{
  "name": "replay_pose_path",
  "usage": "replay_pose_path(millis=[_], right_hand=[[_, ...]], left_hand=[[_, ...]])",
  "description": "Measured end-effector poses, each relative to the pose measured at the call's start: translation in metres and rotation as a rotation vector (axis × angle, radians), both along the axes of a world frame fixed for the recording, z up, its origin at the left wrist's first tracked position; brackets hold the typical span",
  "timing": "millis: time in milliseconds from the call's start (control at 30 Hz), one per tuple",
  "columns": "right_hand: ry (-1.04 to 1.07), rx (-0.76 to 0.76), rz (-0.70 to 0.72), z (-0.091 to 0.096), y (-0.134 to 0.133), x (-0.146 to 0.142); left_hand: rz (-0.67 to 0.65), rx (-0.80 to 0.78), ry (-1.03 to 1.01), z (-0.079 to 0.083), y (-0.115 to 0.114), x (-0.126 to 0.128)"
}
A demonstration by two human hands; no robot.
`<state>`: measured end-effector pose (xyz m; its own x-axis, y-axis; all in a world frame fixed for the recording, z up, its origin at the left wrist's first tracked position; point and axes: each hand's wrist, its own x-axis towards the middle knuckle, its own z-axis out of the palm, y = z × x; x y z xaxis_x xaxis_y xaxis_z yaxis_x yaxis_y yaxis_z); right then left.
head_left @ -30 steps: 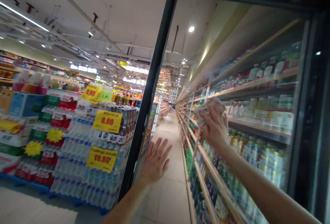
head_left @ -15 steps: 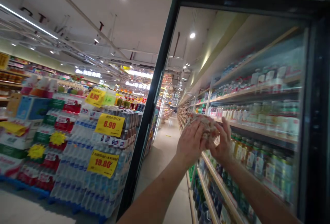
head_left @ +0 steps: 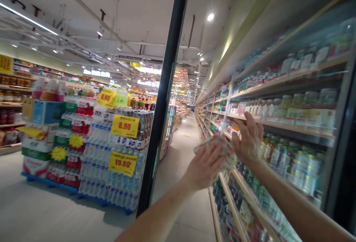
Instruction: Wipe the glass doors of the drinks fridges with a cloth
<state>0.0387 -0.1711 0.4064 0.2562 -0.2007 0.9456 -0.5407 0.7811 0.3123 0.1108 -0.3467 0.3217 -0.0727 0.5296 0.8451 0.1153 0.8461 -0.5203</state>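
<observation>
My left hand [head_left: 204, 166] is closed around a crumpled whitish cloth [head_left: 226, 152] and holds it against the glass of an open cooler door [head_left: 278, 30]. Just to the right, my right hand [head_left: 248, 140] has its fingers spread and its palm flat toward the same glass, touching the cloth's edge. The door's black frame [head_left: 164, 97] runs down the middle of the view. Through and in the glass I see shelves of bottled drinks [head_left: 294, 112].
A stack of bottled-water packs [head_left: 116, 167] with yellow price signs [head_left: 125, 126] stands on a blue pallet at left. Boxed goods [head_left: 44, 138] are piled beside it. A tiled aisle [head_left: 186, 153] runs straight ahead between shelf rows. Wall shelves line the far left.
My left hand left the door's edge, moved right and took the cloth. My right hand released the cloth and opened flat. Both hands moved slightly lower on the glass.
</observation>
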Motion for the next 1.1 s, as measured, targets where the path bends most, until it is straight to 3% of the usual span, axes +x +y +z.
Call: replay_pose_path(millis=[67,100,167,233,300,333,433,467,500,600,633,733,767,800,900,933,1033,1100], right_hand=[[-0.007,0.012,0.001,0.000,0.002,0.000],[-0.011,0.014,0.001,0.000,0.002,0.000],[-0.023,0.013,-0.008,0.000,0.002,0.000],[-0.033,0.016,-0.015,0.000,0.000,0.000],[-0.037,0.028,-0.018,0.000,-0.001,-0.002],[-0.036,0.031,-0.018,0.000,-0.001,-0.003],[-0.040,0.020,-0.023,0.000,-0.003,-0.005],[-0.044,0.017,-0.025,0.000,-0.003,-0.006],[-0.048,0.014,-0.024,0.000,-0.004,-0.007],[-0.050,0.017,-0.030,0.000,-0.005,-0.009],[-0.050,0.020,-0.034,0.000,-0.006,-0.009],[-0.061,0.028,-0.046,0.001,-0.006,-0.011],[-0.066,0.029,-0.048,0.001,-0.007,-0.012],[-0.068,0.029,-0.049,0.001,-0.007,-0.012],[-0.055,0.016,-0.047,0.001,-0.008,-0.012],[-0.051,0.012,-0.047,0.001,-0.008,-0.012],[-0.053,0.004,-0.053,0.001,-0.008,-0.012],[-0.057,0.007,-0.060,0.001,-0.008,-0.011]], left_hand=[[0.006,-0.045,-0.016,-0.016,0.006,-0.002],[0.017,-0.027,-0.010,-0.015,0.003,-0.002],[0.056,0.123,0.031,-0.003,-0.010,0.000],[0.108,0.385,0.097,0.011,-0.023,0.002],[0.134,0.515,0.124,0.012,-0.027,0.003],[0.123,0.446,0.107,0.006,-0.026,0.003],[0.055,-0.026,-0.019,-0.020,-0.023,0.002],[0.053,-0.064,-0.039,-0.025,-0.024,0.002],[0.069,0.001,-0.038,-0.028,-0.027,0.001],[0.137,0.445,0.031,-0.026,-0.035,0.000],[0.128,0.437,0.029,-0.025,-0.036,-0.001],[0.026,-0.015,-0.060,-0.031,-0.037,-0.001],[0.015,-0.084,-0.084,-0.035,-0.038,-0.001],[0.032,-0.031,-0.083,-0.040,-0.039,-0.001],[0.146,0.438,0.001,-0.056,-0.042,-0.001],[0.146,0.463,0.011,-0.062,-0.042,-0.001],[0.036,0.094,-0.090,-0.075,-0.041,-0.001],[0.017,0.014,-0.125,-0.075,-0.042,-0.001]])
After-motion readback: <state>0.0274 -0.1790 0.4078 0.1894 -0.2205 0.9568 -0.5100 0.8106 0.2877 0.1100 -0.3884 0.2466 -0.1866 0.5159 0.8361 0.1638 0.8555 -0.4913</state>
